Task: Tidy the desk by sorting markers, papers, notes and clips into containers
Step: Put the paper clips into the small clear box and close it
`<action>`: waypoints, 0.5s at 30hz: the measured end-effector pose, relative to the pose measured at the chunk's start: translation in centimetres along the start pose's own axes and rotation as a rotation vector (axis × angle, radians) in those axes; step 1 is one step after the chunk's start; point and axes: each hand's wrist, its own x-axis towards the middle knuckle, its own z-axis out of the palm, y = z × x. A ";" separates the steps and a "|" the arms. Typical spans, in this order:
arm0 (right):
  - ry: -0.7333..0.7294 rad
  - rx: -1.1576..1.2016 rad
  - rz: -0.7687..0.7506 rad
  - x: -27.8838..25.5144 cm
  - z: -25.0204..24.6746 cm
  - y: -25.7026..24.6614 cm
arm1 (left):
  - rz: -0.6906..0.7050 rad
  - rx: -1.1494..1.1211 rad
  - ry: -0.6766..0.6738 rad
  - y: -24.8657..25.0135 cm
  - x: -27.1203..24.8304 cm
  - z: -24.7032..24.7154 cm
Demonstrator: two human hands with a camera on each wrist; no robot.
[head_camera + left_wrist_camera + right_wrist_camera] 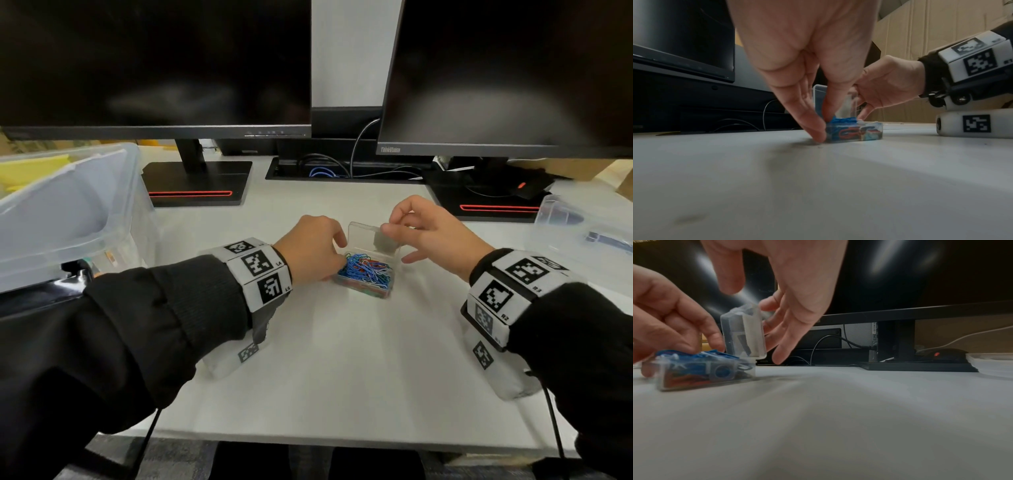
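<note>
A small clear plastic box [364, 279] is seen on a white desk [342, 359], near the middle, between the person's two hands. It is filled to the brim with coloured paper clips [366, 269], mostly blue, with some red and white ones. Its hinged clear lid [368, 236] is stood upright at the far edge of the box.

The left hand [313, 248] is placed at the left side of the box. Its fingers are curled downward: the thumb tip is pressed against the near left corner of the box where it meets the desk, and the other fingertips are laid on the heap of clips. The box is thus gripped from the left.

The right hand [433, 233] is held behind and to the right of the box, slightly above it. The top edge of the raised lid is pinched between its thumb and forefinger, while the remaining fingers are spread loosely beside the lid, apart from the desk.

Both wrists are wrapped in white bands printed with black square codes, and black sleeves are worn.

A large translucent storage bin [68, 212] is seen at the left of the desk, well apart from the box. Two dark monitors [154, 61] are stood at the back. A second clear container [582, 229] is seen at the right edge.
</note>
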 end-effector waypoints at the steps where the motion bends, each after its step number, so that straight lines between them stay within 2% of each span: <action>1: -0.024 -0.011 0.018 0.0 0.0 0.0 | 0.004 -0.018 -0.008 0.0 0.0 0.0; 7: -0.233 -0.205 0.073 -0.3 0.4 0.2 | -0.007 -0.141 -0.092 0.0 0.2 0.0; 12: -0.256 -0.358 0.151 -0.5 0.8 -0.1 | 0.025 -0.155 -0.123 0.3 0.0 0.2; 15: -0.273 -0.451 0.255 -0.5 0.8 -0.1 | 0.048 -0.060 -0.243 0.4 -0.3 0.3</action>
